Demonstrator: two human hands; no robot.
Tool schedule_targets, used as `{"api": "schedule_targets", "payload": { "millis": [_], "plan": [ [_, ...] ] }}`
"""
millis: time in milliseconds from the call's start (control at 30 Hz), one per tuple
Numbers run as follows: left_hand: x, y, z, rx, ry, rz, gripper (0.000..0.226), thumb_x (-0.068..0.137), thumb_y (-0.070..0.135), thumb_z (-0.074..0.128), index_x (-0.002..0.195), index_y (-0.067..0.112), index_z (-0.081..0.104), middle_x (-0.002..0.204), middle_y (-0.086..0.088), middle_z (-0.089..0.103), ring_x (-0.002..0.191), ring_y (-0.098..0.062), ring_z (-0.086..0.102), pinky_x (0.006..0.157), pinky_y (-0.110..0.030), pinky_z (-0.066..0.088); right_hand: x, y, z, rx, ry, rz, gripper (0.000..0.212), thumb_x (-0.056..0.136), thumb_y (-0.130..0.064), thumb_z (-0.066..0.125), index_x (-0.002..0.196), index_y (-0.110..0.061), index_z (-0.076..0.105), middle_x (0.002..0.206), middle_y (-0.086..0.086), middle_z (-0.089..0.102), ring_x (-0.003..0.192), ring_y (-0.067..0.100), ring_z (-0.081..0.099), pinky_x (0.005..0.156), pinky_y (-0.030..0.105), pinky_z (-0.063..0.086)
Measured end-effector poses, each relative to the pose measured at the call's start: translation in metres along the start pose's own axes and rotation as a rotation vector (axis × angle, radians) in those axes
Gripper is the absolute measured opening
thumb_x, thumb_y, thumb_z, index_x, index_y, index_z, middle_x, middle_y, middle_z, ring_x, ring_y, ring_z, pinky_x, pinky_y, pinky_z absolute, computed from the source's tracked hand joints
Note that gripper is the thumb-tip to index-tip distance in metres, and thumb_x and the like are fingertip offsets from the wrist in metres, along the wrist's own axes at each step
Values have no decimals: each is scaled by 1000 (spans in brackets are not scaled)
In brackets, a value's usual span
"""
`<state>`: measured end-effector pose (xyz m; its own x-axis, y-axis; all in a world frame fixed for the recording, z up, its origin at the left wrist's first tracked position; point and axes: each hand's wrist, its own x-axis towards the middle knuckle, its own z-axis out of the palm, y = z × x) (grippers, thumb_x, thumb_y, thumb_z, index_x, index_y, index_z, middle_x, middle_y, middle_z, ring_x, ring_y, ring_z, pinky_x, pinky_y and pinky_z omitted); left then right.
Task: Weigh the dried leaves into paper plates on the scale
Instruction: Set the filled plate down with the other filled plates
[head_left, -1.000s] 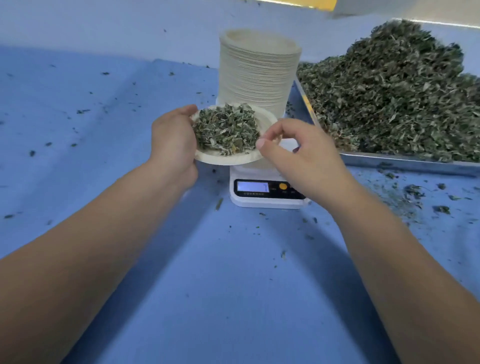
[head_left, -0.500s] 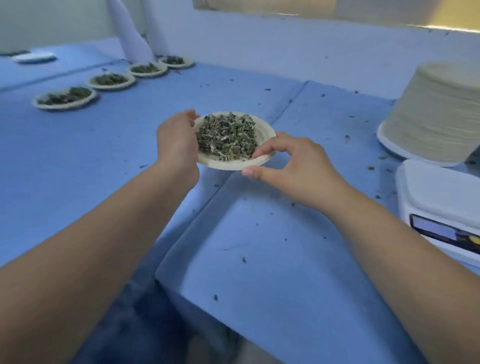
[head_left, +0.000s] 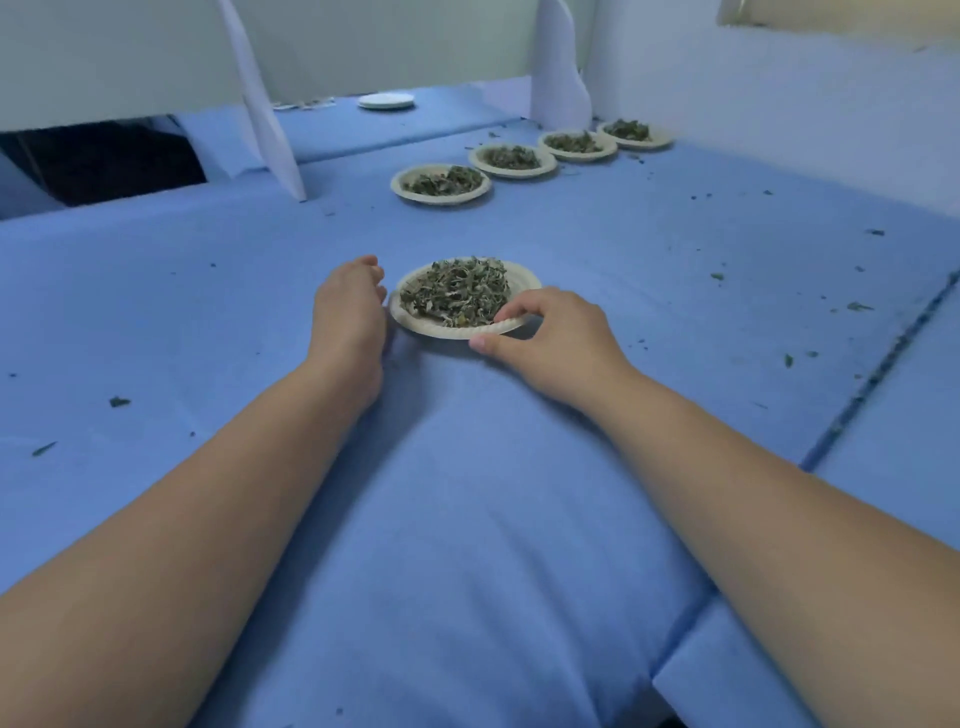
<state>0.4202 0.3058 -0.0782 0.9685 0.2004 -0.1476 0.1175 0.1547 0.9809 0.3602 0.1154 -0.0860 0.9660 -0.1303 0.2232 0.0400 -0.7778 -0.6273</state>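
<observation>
Centre of the view: one paper plate (head_left: 525, 278) sits on the blue table (head_left: 467, 519), heaped with dried leaves (head_left: 457, 291), a loose grey-green mound that covers most of the dish and leaves only the pale rim bare. The right hand (head_left: 556, 338) has it by the near right edge, fingers curled over the rim and the thumb stretched along the cloth beneath, a clear pinch. The left hand (head_left: 348, 312) lies just beside the left edge, its fingers curved towards the rim. Whether it actually grips the plate I cannot tell, because the back of the hand hides the contact.

Further back and to the right is a row of four plates (head_left: 440, 200), standing edge to edge and running away towards the far wall. Each one carries its own small pile of leaves. That makes five filled plates in all: one at the hands, four in the row.

Beyond them, at the far edge, lies one white dish (head_left: 386, 100), flat and low, its contents not visible from here. Two white uprights rise from the cloth, a left upright (head_left: 265, 119) and a right upright (head_left: 558, 78). Leaf crumbs (head_left: 860, 306) are scattered over the blue, thickest on the right side.
</observation>
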Motion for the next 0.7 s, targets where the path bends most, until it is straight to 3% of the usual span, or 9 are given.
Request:
{"api": "schedule_targets", "payload": {
  "millis": [100,200,367,467,533,700],
  "plan": [
    [15,-1,-19,-33,51,40,35,102,24,44,132,28,62,144,7,57,131,-8,51,120,-36,36,30,-17,29,-65,-21,-3,41,69,-70,74,93,-37,68,105,-13,65,111,20,57,95,41,47],
    [19,0,-24,-126,90,113,44,104,13,42,145,19,56,149,5,55,136,-8,50,121,-33,36,61,-30,52,-118,-25,4,45,69,-73,71,92,-35,65,103,-11,66,113,25,56,90,39,41],
    [24,-1,-23,-284,121,78,51,95,-7,37,130,19,64,125,8,64,123,-8,59,110,-27,46,113,-48,85,-187,-16,8,52,74,-76,63,104,-32,64,114,-6,67,121,29,53,95,44,36],
    [25,-2,-23,-256,103,78,46,96,-2,37,121,22,66,131,7,67,114,-3,61,102,-23,47,138,-55,103,-226,-18,1,55,77,-77,58,112,-34,62,121,-3,64,124,31,50,100,48,34],
    [25,-4,-22,-235,79,82,41,97,2,39,112,27,68,129,9,68,113,-2,62,104,-25,48,151,-60,113,-240,-26,-10,57,78,-77,56,115,-35,60,123,-2,63,125,31,48,99,48,33],
    [26,-5,-19,-181,78,75,38,97,7,43,108,28,73,111,15,74,104,1,66,105,-29,50,182,-74,133,-267,-50,-21,61,78,-74,50,122,-32,57,131,2,60,128,31,47,100,48,32]
  ]
}}
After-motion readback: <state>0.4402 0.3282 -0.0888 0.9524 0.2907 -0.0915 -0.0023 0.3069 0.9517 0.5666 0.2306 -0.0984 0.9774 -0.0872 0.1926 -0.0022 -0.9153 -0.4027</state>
